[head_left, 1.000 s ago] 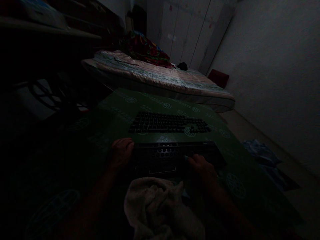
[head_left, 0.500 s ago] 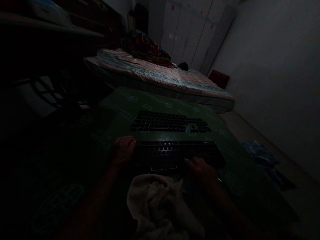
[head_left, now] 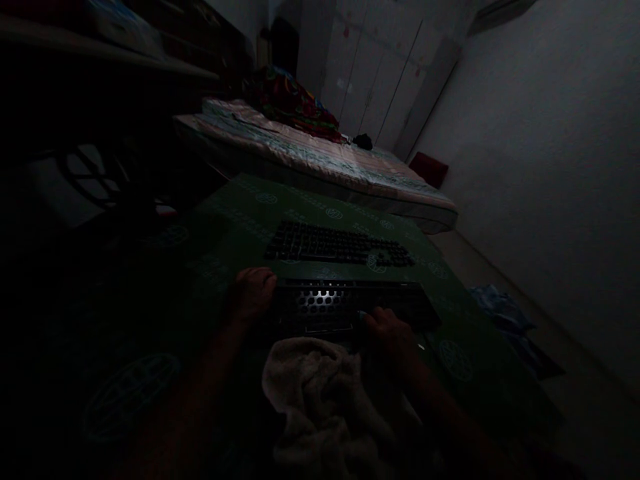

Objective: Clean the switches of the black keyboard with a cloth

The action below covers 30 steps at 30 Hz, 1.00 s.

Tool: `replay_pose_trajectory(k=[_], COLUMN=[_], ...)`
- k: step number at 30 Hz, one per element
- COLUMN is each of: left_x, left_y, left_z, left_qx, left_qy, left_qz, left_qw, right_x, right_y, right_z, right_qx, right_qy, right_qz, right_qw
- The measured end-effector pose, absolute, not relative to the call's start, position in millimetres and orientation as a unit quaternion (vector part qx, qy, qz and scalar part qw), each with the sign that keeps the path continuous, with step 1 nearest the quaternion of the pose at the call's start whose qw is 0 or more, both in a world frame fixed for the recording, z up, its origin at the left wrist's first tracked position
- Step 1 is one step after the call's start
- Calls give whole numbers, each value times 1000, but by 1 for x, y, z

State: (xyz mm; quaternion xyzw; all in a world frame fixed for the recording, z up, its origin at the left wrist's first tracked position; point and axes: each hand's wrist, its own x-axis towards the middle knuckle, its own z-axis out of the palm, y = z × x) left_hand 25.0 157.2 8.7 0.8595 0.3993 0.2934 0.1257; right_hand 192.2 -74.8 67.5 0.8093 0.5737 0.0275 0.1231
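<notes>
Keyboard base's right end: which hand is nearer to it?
Right. The right hand is at the near side of the keyboard base, a little left of its right end; the left hand is at the base's opposite end.

From my distant seat I am seeing the keyboard base (head_left: 324, 303) as black plastic, its perforated part throwing back a glossy white glare while its right end is looking duller. The key caps (head_left: 325, 245) beyond are appearing as dark plastic with a faint sheen. The worktop (head_left: 233, 250) is showing a smooth, printed green surface; I am failing to tell plastic from paper there. The crumpled cloth (head_left: 317, 380) is looking matt and soft. Farther off, the mattress (head_left: 320, 153) is showing wrinkled fabric, and the wall (head_left: 550, 153) is looking matt.
</notes>
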Motion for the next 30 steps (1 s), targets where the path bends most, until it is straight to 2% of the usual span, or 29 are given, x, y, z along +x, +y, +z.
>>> replay_pose_trajectory(k=[15,22,30], left_x=[24,24,25], left_y=[154,154,154], left_z=[8,6,9], left_qx=[856,855,855], left_qy=[410,412,414], left_qz=[295,294,289], left_qw=[115,111,117], right_x=[193,193,186], right_y=[-80,-70,-79], right_z=[64,63,72], right_qx=[812,814,800], right_qy=[571,571,586], right_qz=[16,41,-15], right_qw=[122,94,128])
